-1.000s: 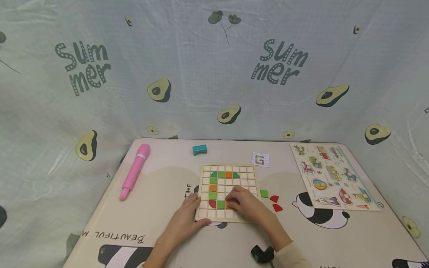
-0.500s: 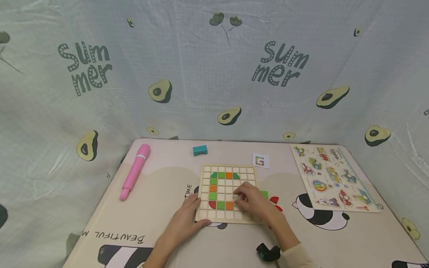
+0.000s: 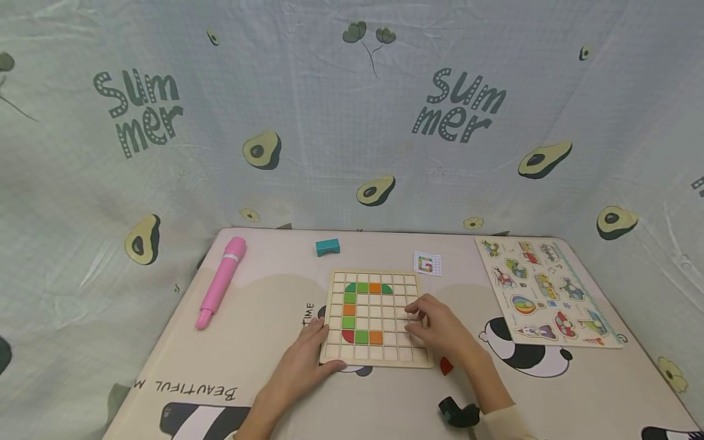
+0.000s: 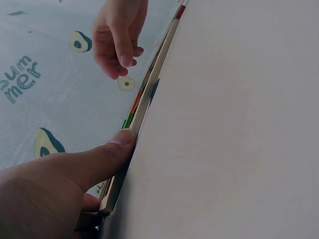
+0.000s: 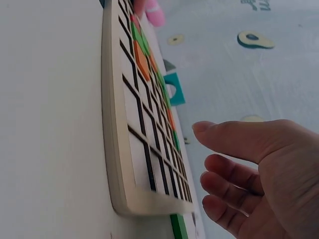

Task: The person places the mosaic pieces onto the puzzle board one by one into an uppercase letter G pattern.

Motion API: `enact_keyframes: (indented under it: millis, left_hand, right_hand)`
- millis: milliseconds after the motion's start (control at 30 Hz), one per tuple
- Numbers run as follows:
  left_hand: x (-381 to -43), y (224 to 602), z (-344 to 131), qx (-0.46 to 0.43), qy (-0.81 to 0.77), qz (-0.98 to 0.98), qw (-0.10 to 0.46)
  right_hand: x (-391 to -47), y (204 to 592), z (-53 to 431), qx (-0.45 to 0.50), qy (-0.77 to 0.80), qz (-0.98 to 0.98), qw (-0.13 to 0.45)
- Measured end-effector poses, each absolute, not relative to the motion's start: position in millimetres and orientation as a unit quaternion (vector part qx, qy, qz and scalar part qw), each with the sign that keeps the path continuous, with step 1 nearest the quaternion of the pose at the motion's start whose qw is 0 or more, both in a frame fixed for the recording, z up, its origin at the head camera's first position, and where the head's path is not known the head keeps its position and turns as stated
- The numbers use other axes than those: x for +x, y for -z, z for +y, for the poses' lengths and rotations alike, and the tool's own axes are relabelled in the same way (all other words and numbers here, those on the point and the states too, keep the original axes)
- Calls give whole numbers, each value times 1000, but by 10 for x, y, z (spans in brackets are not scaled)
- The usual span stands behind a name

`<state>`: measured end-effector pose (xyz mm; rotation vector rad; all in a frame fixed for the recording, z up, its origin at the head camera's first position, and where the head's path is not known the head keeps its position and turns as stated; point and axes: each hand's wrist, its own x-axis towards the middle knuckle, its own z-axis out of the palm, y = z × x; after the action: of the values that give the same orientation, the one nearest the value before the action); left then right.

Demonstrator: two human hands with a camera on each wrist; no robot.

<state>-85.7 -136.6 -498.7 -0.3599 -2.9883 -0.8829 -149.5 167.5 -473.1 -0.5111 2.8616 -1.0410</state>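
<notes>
A square wooden grid board (image 3: 393, 357) lies on the table, with green, orange and red tiles in a C-shaped row of cells. At its front left corner my left hand (image 3: 299, 360) holds the board, thumb (image 4: 122, 137) on the front edge and fingers along the left side. My right hand (image 3: 440, 327) hovers over the board's right edge, fingers loosely bent and apart, nothing between them. A red quarter-round tile (image 3: 446, 366) peeks out below this hand. Beyond the board's edge, a green tile (image 5: 178, 226) shows in the right wrist view.
Behind the board are a small pattern card (image 3: 427, 263) and a teal arch block (image 3: 327, 247). A pink tube-shaped object (image 3: 222, 283) lies on the left, a picture puzzle board (image 3: 544, 290) on the right. A black device (image 3: 459, 413) sits by the right forearm.
My right hand has moved right, from the orange tile in the bottom row to the board's right edge. That tile stays in its cell. My left hand has not moved.
</notes>
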Motion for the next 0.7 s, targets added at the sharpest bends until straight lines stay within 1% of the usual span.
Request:
enact_keyframes:
  millis: [300,600,700]
  left_hand:
    - [-857,4981,-1359,-111,278,-954,2]
    - [-857,4984,-1356,-111,280,-954,3]
    - [-858,4986,-1356,-111,280,-954,2]
  right_hand:
    - [-1514,4776,1928,-167,339,926,8]
    - [-1543,4836,2157,-131,339,931,16]
    - [-1548,4840,2228,-124,337,933,27]
